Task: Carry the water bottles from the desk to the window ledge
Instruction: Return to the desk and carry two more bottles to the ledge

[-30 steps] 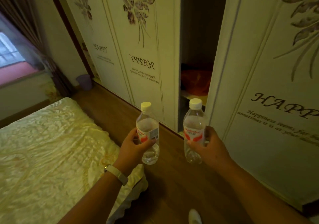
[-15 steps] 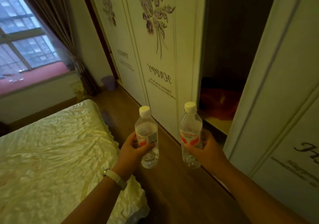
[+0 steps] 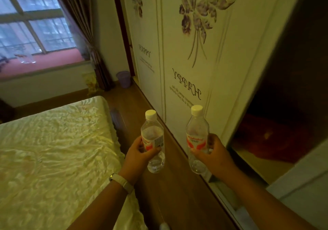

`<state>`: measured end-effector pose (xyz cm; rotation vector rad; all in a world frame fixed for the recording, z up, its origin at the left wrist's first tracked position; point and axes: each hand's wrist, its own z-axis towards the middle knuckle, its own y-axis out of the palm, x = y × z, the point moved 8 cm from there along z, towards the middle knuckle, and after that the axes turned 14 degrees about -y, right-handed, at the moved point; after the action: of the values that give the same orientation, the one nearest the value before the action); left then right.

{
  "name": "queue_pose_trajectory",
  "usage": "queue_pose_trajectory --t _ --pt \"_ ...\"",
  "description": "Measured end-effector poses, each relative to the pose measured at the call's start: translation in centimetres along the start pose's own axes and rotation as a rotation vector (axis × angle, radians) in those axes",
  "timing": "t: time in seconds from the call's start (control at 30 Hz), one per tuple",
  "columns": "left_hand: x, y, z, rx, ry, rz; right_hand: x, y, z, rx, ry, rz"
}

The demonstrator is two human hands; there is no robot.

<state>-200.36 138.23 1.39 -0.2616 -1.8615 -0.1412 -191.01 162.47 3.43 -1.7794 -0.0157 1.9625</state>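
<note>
Since the earlier frame the view has advanced along the aisle: the window ledge (image 3: 40, 65) and window (image 3: 30, 18) now fill more of the upper left, the wardrobe door (image 3: 193, 56) stands nearer, and both bottles remain upright at the same relative spacing.

Left grip: the left hand (image 3: 140, 154) is closed around the labelled middle of the left bottle (image 3: 153, 139), thumb across the front of the label, fingers wrapped behind. The bottle is upright, white cap on top, clear base showing below the hand. A pale wristband (image 3: 122, 182) sits on the left wrist.

Right grip: the right hand (image 3: 211, 154) is closed around the right bottle (image 3: 197, 137) just below its red-and-white label, fingers curled round the far side. This bottle is also upright and capped, its base visible beneath the hand.

The two bottles are held side by side, apart, above the wooden floor (image 3: 170, 185) of the aisle between the bed (image 3: 53, 150) on the left and the wardrobe on the right. The wardrobe opening (image 3: 284, 114) to the right is dark. At the far end of the aisle a small purple bin (image 3: 124, 79) stands on the floor beside the curtain (image 3: 85, 29), below the ledge. Both bottles are well short of the window ledge.
</note>
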Motion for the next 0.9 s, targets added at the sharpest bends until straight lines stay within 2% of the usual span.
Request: queue_pose_trajectory --t 0.37,0.9 --pt "6.7 -7.0 14.5 0.064 0.020 -0.034 -2.0 8.1 17.8 -0.089 -0.049 0.038" --pt "10.0 -18.6 32.0 0.386 -0.026 -0.100 -0.1 21.5 42.3 -0.301 -0.097 0.134"
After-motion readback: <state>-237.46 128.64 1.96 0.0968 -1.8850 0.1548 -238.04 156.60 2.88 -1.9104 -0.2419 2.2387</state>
